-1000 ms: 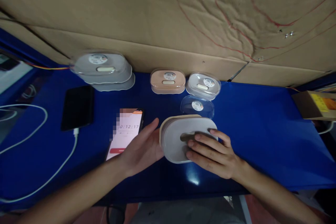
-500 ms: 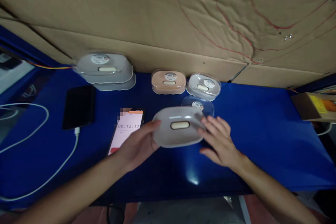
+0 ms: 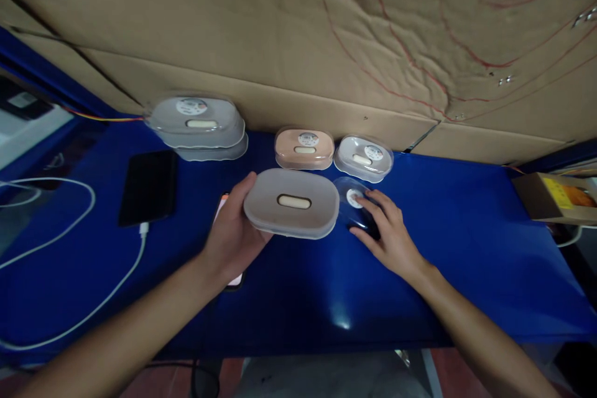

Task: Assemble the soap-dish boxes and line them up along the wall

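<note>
A grey oval-cornered dish (image 3: 291,221) with a cream bar in its middle is held up by my left hand (image 3: 236,239), thumb on its left rim and fingers underneath. To its right, my right hand (image 3: 389,230) has its fingers around a clear plastic lid (image 3: 346,189) with a round white label. Whether the lid is lifted off the table cannot be made out. Behind them stand a peach dish (image 3: 289,155) and a light grey dish (image 3: 359,171), both under clear lids. Stacked grey dishes (image 3: 205,137) stand at the back left.
On the blue table (image 3: 298,317) lie a black phone (image 3: 148,188) with a white cable (image 3: 88,317) and a lit phone (image 3: 236,281), partly behind my left hand. A cardboard box (image 3: 536,199) is at the right. Brown cardboard (image 3: 186,18) forms the back wall.
My right hand has left the grey dish and moved down onto the clear lid. My left hand has shifted the dish to the left, over part of the lit phone.
</note>
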Tool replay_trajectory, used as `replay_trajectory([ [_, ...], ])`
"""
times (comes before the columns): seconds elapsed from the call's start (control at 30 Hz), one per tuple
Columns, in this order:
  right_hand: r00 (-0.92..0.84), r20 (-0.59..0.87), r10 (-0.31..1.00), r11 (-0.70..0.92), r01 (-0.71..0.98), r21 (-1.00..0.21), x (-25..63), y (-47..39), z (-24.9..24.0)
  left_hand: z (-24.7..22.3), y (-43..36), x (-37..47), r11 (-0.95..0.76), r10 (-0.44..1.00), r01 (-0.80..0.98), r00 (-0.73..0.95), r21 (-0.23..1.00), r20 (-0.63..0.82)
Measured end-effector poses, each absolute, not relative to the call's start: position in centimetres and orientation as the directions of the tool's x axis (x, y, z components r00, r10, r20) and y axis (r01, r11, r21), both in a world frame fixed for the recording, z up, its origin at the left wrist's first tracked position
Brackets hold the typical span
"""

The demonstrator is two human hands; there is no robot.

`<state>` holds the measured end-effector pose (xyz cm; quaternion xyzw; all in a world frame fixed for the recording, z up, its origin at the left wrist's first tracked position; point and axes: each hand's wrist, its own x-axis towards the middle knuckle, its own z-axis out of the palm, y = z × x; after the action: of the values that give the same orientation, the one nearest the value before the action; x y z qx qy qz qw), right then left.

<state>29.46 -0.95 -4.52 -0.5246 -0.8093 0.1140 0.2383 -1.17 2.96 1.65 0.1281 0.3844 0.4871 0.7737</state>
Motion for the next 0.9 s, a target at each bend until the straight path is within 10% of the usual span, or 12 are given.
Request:
replay_trajectory([
  [0.2,-0.287,0.335,0.898,0.439,0.66,-0.61,29.9,-1.5,-3.6,-0.1,1.5,-0.5,0.72,0.693,-0.412,0.386,0.558,-0.609],
  [0.43,-0.601,0.36,0.714,0.695,0.544,-0.469,28.0,-3.2,-3.4,-1.0,0.1,0.5,0.753,0.645,-0.322,0.532,0.573,-0.549],
  [0.9,-0.647,0.305,0.699,0.712,0.588,-0.384,27.4,-3.4,-3.4,-1.3,-0.2,0.5,0.698,0.693,-0.32,0.527,0.64,-0.492],
])
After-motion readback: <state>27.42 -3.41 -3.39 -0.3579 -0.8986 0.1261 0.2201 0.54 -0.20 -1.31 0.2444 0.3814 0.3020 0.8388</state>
